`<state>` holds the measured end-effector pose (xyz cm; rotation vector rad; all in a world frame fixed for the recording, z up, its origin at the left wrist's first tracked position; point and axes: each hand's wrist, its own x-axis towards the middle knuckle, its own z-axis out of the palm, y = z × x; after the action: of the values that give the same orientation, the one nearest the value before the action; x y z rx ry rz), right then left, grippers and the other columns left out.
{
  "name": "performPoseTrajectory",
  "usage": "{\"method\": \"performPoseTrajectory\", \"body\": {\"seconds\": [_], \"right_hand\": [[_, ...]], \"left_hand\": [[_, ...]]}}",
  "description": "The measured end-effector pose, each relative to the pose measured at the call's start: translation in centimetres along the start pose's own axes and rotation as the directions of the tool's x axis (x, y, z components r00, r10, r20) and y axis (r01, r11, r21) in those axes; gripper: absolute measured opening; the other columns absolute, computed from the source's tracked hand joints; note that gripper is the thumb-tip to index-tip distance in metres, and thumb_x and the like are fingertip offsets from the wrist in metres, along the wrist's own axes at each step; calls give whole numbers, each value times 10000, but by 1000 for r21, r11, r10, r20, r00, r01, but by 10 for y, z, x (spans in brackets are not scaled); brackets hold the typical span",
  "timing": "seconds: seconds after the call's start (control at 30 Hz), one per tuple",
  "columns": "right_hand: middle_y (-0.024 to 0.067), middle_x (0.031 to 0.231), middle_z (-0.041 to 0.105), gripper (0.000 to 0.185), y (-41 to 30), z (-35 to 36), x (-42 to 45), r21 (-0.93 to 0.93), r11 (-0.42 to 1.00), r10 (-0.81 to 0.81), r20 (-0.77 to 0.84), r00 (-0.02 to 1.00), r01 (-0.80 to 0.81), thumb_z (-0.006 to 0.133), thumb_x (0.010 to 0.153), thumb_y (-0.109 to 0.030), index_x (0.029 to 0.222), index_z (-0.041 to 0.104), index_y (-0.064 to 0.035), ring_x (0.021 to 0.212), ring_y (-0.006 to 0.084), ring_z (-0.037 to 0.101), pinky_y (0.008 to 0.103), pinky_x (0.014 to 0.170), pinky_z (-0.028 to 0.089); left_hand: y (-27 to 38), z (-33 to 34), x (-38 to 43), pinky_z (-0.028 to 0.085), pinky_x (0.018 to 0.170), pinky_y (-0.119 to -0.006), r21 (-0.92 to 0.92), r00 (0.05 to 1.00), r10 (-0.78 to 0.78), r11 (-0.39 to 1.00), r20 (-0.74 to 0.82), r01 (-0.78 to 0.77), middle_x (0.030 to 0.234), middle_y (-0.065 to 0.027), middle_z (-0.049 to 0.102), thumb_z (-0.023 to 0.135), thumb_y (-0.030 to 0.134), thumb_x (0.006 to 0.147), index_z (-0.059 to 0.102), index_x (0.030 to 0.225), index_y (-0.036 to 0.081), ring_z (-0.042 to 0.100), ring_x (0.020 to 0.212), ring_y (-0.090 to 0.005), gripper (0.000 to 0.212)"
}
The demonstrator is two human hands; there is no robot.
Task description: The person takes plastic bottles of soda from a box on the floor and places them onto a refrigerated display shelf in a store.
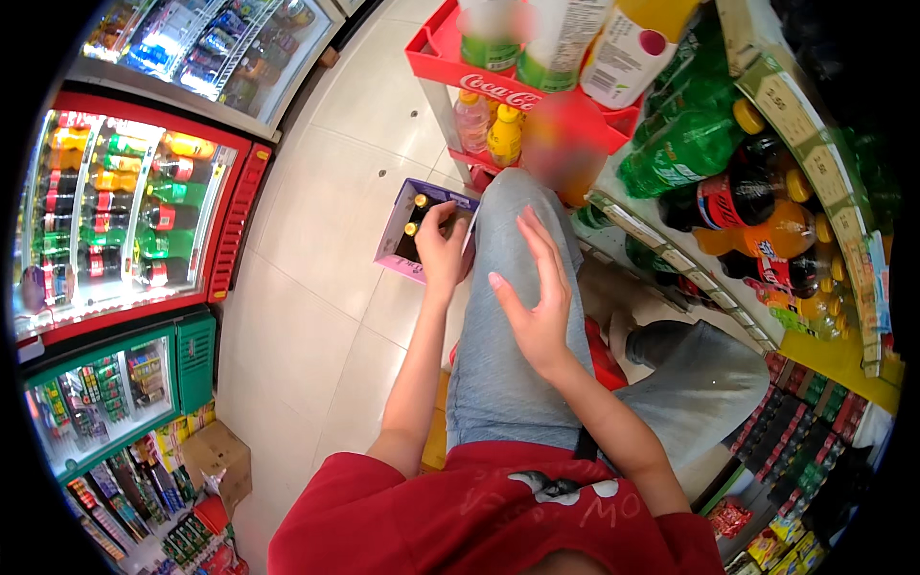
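My left hand (pixel 440 243) reaches over the right side of a small purple and pink cardboard box (pixel 404 269) on the tiled floor. Dark bottles with yellow caps (pixel 412 228) stand inside the box, just left of my fingers, which are apart; no held object shows. My right hand (pixel 539 291) hovers above my jeans-clad thigh with its fingers spread and nothing in it. Ahead of my knee stands a red Coca-Cola display rack (pixel 438 59) holding a yellow bottle (pixel 505 136), a pink bottle (pixel 471 122) and larger cartons or bottles on top.
Shelves with green soda bottles (pixel 683 154), cola bottles (pixel 726 198) and an orange soda bottle (pixel 780 230) stand at the right. A red-framed drinks fridge (pixel 241 208) and a green fridge (pixel 195 352) line the left. A brown carton (pixel 219 460) sits at the lower left.
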<state>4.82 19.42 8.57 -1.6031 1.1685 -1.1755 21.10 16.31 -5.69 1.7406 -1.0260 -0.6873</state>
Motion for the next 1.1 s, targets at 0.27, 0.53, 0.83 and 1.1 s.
{"method": "performPoseTrajectory", "body": {"seconds": [0.27,0.53,0.83,1.1], "right_hand": [[199,1475,472,551,2,21,-8,34,995,94,133,987,-99,706,828,-26,1356,549,-25,1360,344,466,414,1111,382],[198,1447,503,540,5,30,-5,14,990,133,204,970,-139,703,828,-17,1348,558,-27,1335,341,496,409,1095,404],[203,1423,524,512,16,36,-4,-15,985,169,204,964,-169,702,840,-38,1333,565,-21,1309,351,522,412,1083,414],[207,1416,528,509,20,38,-1,-35,983,186,208,960,-183,700,840,-38,1330,562,-19,1303,354,525,412,1079,417]], "left_hand": [[-141,-23,22,490,936,-466,577,994,-98,810,-43,105,1258,-176,564,720,97,776,546,1278,31,548,1127,-400,535],[-195,-21,42,491,961,-469,701,971,-228,703,67,117,1263,-180,550,773,117,763,516,1318,19,545,1147,-408,620],[-204,-10,49,561,822,-480,746,954,-284,655,97,119,1211,-172,552,730,62,784,500,1199,43,639,1044,-369,475],[-223,10,52,557,734,-493,791,959,-161,604,235,-92,1028,-171,631,726,50,769,525,1089,53,668,905,-393,378]]}}
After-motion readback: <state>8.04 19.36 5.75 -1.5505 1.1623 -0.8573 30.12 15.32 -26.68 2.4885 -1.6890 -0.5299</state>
